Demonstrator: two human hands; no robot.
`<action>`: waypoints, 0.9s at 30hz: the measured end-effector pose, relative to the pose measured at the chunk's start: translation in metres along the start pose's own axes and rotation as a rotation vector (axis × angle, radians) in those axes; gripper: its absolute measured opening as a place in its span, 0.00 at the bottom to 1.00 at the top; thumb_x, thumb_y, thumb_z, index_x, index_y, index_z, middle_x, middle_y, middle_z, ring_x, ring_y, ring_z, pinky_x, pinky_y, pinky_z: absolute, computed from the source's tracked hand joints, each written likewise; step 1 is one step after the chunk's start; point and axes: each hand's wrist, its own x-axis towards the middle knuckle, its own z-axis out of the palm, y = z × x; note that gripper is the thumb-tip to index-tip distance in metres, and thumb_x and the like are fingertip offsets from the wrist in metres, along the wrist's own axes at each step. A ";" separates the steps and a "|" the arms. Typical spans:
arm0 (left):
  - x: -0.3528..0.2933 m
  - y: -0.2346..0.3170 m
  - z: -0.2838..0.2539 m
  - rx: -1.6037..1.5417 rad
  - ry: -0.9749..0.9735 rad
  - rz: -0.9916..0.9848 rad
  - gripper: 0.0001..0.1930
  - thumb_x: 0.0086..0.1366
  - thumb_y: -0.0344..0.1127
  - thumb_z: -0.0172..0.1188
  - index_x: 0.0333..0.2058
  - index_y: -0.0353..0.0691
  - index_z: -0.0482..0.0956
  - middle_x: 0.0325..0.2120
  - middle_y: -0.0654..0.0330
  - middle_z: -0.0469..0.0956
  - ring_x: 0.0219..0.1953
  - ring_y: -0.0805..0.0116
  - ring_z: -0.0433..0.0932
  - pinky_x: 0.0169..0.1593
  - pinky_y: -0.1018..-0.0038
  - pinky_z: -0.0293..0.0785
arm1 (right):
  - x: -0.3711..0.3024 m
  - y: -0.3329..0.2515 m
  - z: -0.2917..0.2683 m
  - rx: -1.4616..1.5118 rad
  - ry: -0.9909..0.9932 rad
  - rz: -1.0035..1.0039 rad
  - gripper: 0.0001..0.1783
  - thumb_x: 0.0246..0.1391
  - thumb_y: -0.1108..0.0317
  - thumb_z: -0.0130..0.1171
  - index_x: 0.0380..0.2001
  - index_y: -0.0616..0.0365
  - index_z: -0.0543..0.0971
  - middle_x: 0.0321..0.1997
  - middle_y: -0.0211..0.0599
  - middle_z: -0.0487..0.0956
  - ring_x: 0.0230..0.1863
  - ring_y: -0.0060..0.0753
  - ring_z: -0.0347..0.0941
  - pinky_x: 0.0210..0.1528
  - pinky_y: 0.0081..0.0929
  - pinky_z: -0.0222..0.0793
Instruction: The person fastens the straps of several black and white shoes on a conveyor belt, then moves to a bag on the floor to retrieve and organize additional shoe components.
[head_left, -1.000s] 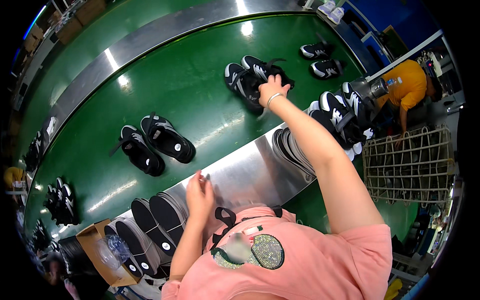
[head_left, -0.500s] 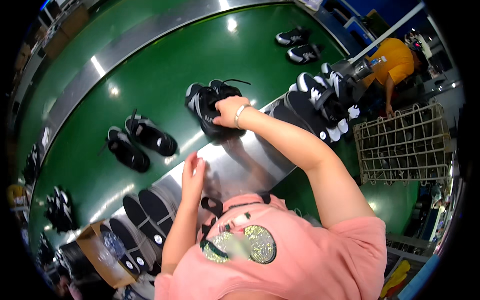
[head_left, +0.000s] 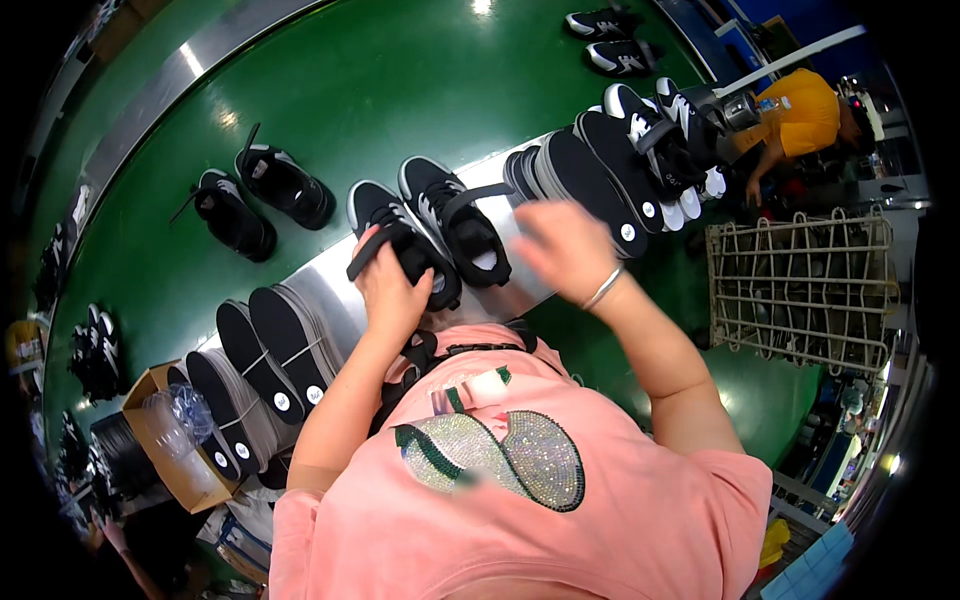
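Green work surface [head_left: 330,90] fills most of the upper view; metal ledge [head_left: 330,290] runs along its near edge. Wire rack [head_left: 797,278] at far right; stooping co-worker [head_left: 808,110] in orange just above it. Cardboard box [head_left: 200,485] lower left, clear plastic inside. Insole stacks on the ledge: left stack [head_left: 285,340], right stack [head_left: 585,190]. Second shoe pair [head_left: 290,190] on the green, well left. Black-and-grey left shoe [head_left: 375,205] and right shoe [head_left: 430,190] side by side at the ledge before the wearer, toes toward the green. Left hand [head_left: 392,285] on left shoe, thumb spread from fingers, touching strap and collar; grip cannot be told. Right hand [head_left: 568,248] just beside right shoe, motion-blurred; finger spacing unreadable. Silvery bangle [head_left: 603,287] on that wrist.
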 end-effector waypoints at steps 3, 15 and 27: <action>0.008 -0.002 -0.001 0.060 -0.048 0.222 0.22 0.48 0.34 0.59 0.42 0.34 0.66 0.39 0.48 0.67 0.42 0.49 0.66 0.46 0.64 0.63 | 0.007 0.063 -0.004 -0.230 0.239 0.115 0.19 0.38 0.58 0.61 0.35 0.53 0.72 0.37 0.35 0.73 0.41 0.41 0.67 0.39 0.39 0.65; 0.050 -0.023 -0.017 -0.337 -0.043 0.003 0.08 0.52 0.32 0.57 0.30 0.35 0.76 0.26 0.53 0.77 0.29 0.62 0.76 0.34 0.73 0.70 | 0.002 0.038 -0.020 0.226 0.308 0.021 0.12 0.35 0.65 0.63 0.23 0.59 0.73 0.33 0.39 0.70 0.38 0.40 0.67 0.40 0.30 0.63; 0.050 -0.031 -0.002 -0.475 0.060 -0.109 0.10 0.48 0.24 0.48 0.29 0.38 0.76 0.22 0.51 0.75 0.26 0.54 0.74 0.32 0.70 0.70 | 0.032 -0.075 0.099 -0.374 -0.330 -0.363 0.07 0.37 0.70 0.53 0.23 0.57 0.77 0.32 0.41 0.70 0.31 0.38 0.71 0.30 0.29 0.70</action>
